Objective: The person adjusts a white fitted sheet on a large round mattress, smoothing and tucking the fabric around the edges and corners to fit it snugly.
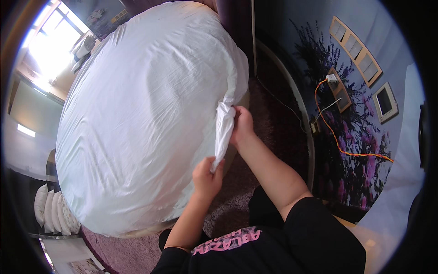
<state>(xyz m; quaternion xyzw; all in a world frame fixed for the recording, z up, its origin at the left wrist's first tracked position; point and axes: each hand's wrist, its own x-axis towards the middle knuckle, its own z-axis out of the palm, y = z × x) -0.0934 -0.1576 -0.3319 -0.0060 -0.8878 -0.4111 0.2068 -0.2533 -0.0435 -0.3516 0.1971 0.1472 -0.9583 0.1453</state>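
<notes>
A white bed sheet [143,102] covers a round-looking bed, with creases running across its top. Along the right side of the bed, a bunched edge of this sheet is lifted between my two hands. My left hand [207,174] pinches the lower end of the gathered cloth. Farther up, my right hand [242,125] grips the fold, its fingers partly hidden behind the fabric. Below the sheet's front edge, a strip of the beige bed base [147,231] shows.
Purple carpet [119,251] surrounds the bed. Several stacked pillows [56,210] stand at the lower left. On the right wall are switch panels [356,51], a socket plate [339,89] with a white plug, and an orange cord [333,132]. A dark purple headboard [236,30] rises behind.
</notes>
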